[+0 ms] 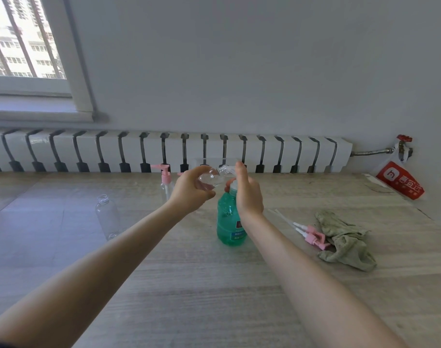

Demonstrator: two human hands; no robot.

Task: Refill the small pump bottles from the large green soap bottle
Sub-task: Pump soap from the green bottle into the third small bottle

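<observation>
The left hand (191,189) is clamping its grip on a clear, rounded small bottle (210,180), tilted; the right hand (248,194) is clasping the white cap (234,186) of the translucent green soap bottle (229,222) on the wood-grain counter (214,285).

The big soap bottle (230,222) stood mid-tabletop (214,297). Just above it, the left hand (189,192) held a small bottle (210,180) on its side. The right hand (248,194) gripped the big bottle's top. An open bottle (107,217) stood left. A pump bottle (166,182) stood behind, by the radiator (169,151). Two loose pumps (312,234) lay right, beside a cloth (345,244).
</observation>
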